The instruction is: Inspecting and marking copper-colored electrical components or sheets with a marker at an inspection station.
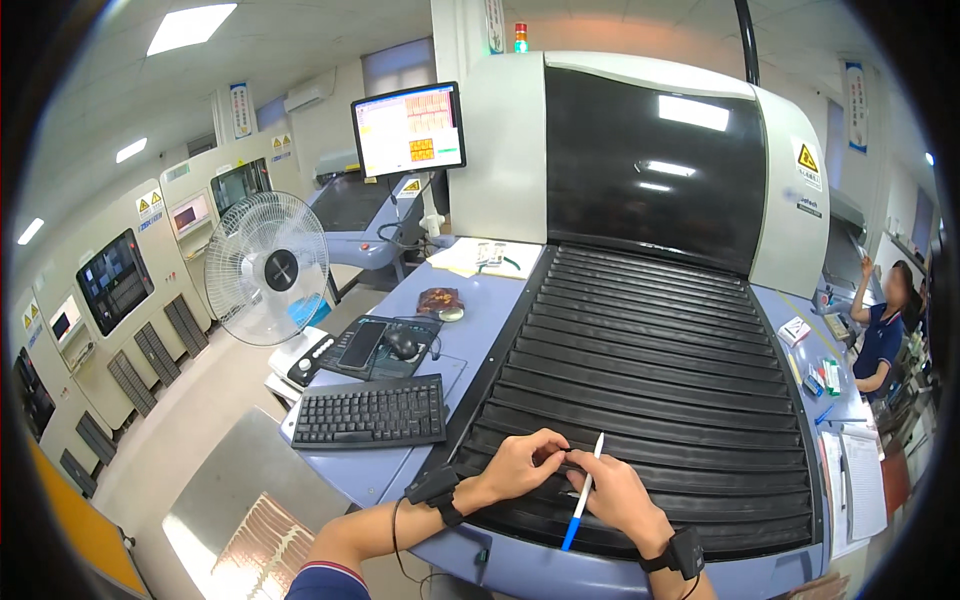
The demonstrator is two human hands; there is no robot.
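My left hand point(522, 466) is over the near end of a black ribbed machine bed point(650, 350), its thumb and fingers curled into a pinch. Just beside it, almost meeting its fingertips, is my right hand point(622, 500). A white pen with a blue end point(583, 495) slants through the fingers of my right hand, blue end toward me. A tiny dark spot shows where the fingertips come together; what it is cannot be made out. Each wrist wears a black strapped device, and a thin cable hangs from the left one.
Left of the bed are a keyboard point(370, 412), a mouse point(402, 342), a phone point(362, 345) and a standing fan point(267, 268). Beyond the bed rises a machine hood point(650, 160), with a monitor point(410, 128) to its left. Papers point(858, 485) lie right; a person point(880, 335) is farther right.
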